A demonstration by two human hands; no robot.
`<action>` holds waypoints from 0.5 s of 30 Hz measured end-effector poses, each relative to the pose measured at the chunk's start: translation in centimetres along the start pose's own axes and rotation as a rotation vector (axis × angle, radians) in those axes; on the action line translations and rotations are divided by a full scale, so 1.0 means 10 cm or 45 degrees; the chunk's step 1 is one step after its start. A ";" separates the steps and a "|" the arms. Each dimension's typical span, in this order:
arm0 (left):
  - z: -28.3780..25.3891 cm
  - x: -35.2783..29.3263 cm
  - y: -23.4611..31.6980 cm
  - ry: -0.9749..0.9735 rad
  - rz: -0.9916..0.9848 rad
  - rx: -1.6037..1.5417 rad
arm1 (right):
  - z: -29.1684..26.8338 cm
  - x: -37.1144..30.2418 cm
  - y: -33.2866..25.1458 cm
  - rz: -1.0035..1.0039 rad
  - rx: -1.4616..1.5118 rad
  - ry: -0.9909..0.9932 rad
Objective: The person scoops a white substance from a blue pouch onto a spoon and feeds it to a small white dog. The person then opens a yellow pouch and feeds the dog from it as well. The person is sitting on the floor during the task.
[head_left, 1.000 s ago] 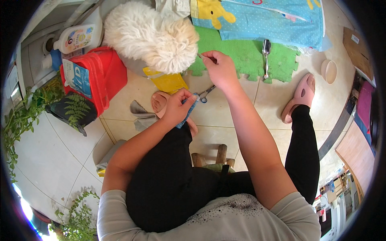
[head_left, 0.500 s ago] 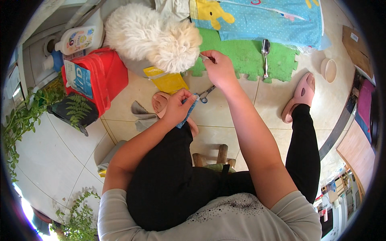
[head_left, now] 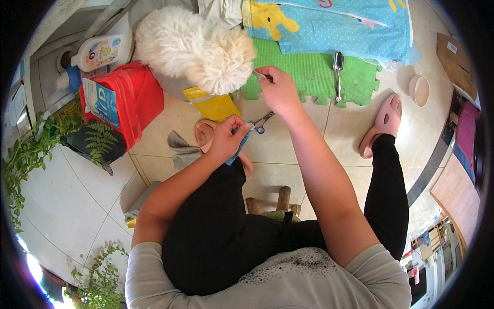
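A fluffy white dog (head_left: 172, 44) is at the top left, its cream-coloured head (head_left: 224, 64) turned down. Close by the right side of that head, my right hand (head_left: 280, 91) pinches a small pale piece (head_left: 259, 75), too small to name. My left hand (head_left: 226, 138) is closed on a narrow blue packet (head_left: 241, 146) above my left knee. Just right of its fingertips, scissors (head_left: 263, 123) with dark finger rings show, partly hidden by the packet. A yellow packet (head_left: 215, 105) lies between the dog and my left hand.
A green foam mat (head_left: 303, 74) bears a metal scoop (head_left: 338, 74) and a blue patterned cloth (head_left: 329, 28). A red bin (head_left: 146, 100), a white bottle (head_left: 105, 51) and plants (head_left: 31, 149) stand left. At right are a small bowl (head_left: 419, 90) and my pink slipper (head_left: 383, 121).
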State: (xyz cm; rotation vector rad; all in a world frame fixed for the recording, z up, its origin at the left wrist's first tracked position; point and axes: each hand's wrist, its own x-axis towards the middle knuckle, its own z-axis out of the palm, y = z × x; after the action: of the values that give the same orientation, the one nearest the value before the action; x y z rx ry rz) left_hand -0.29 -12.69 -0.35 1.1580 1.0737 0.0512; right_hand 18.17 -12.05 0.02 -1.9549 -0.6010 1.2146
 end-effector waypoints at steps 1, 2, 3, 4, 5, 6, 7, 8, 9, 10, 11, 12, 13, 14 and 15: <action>0.00 0.00 0.00 0.000 0.006 -0.001 | 0.00 0.00 0.00 0.003 0.005 -0.003; 0.00 0.00 0.01 0.001 0.011 -0.003 | 0.00 0.00 0.01 0.006 0.010 -0.006; 0.00 0.00 0.01 0.001 0.017 -0.004 | 0.00 0.00 0.00 0.009 0.019 -0.008; 0.00 0.00 0.01 0.003 0.019 -0.005 | -0.01 -0.01 0.00 0.012 0.028 -0.009; 0.01 0.00 0.01 0.004 0.021 -0.006 | -0.01 -0.01 -0.01 0.015 0.038 -0.011; 0.01 0.00 0.01 0.006 0.023 -0.007 | -0.01 -0.01 -0.01 0.015 0.022 -0.009; 0.00 0.00 0.00 0.005 0.019 -0.007 | -0.01 -0.01 -0.01 0.014 0.006 -0.006; 0.00 0.00 -0.02 0.004 0.014 -0.008 | -0.01 -0.01 -0.01 0.013 -0.009 -0.003; 0.00 0.01 -0.03 0.003 0.010 -0.008 | -0.01 -0.01 -0.02 0.021 -0.010 -0.008; 0.00 0.00 -0.03 0.003 0.006 -0.019 | -0.01 -0.01 -0.02 0.030 -0.009 -0.014; 0.00 0.00 -0.02 0.004 0.003 -0.029 | -0.01 -0.01 -0.03 0.039 -0.009 -0.020; 0.00 0.00 -0.02 0.005 -0.001 -0.039 | -0.01 -0.01 -0.03 0.037 -0.007 -0.020; 0.00 0.00 -0.02 0.014 -0.005 -0.049 | -0.02 -0.02 -0.02 0.036 -0.005 -0.020; 0.00 0.00 -0.02 0.023 -0.009 -0.058 | -0.02 -0.02 -0.02 0.034 -0.004 -0.020; 0.00 0.00 -0.02 0.031 -0.013 -0.067 | -0.01 -0.01 -0.02 0.033 0.001 -0.016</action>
State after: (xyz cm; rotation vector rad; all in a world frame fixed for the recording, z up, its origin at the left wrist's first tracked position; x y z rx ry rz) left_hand -0.41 -12.81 -0.47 1.1068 1.0940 0.0852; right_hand 18.23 -12.09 0.28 -1.9607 -0.5835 1.2438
